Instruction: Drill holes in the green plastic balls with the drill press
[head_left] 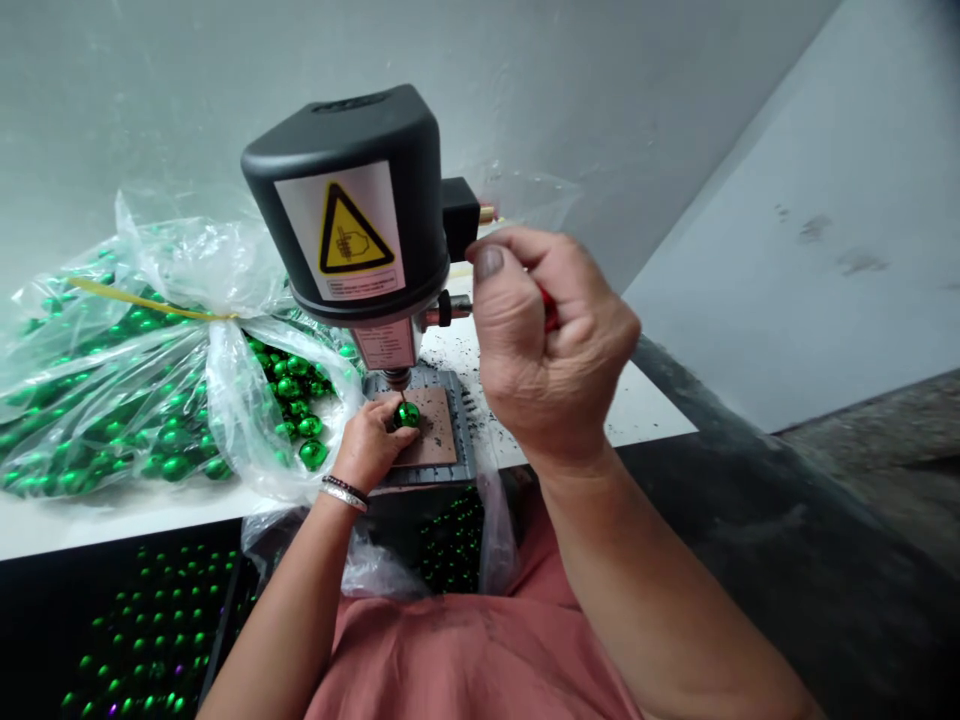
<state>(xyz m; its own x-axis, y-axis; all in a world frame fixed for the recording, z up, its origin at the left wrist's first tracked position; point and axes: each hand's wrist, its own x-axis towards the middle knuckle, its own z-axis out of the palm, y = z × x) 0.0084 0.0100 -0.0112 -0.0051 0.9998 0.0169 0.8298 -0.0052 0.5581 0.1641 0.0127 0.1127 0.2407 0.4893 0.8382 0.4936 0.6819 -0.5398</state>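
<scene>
The left hand grasps one shiny green ball, pinched with thumb and fingers close about its side. The ball sits just past the fingertips, over a brown board and directly beneath the thin bit of a bench drill; whether bit and ball touch is too small to tell. The right hand, higher and to the right of that pinch, is clenched around a red handle, of which only a little shows between the curled fingers.

One drill stands ahead of the two hands, its black cover bearing one warning label with a yellow triangle. One board lies under the left hand, on a dark grey base. Two bracelets, a dark one and a silvery one, circle the left wrist.

To the left of the left hand lies one large clear plastic bag, gathered with one yellow tie; it is full of green balls, too many to count, with several exposed near its opening beside the hand. Below and left of that hand, a black tray holds many small, green-gleaming items in rows. Dark shavings are scattered between the hands.
</scene>
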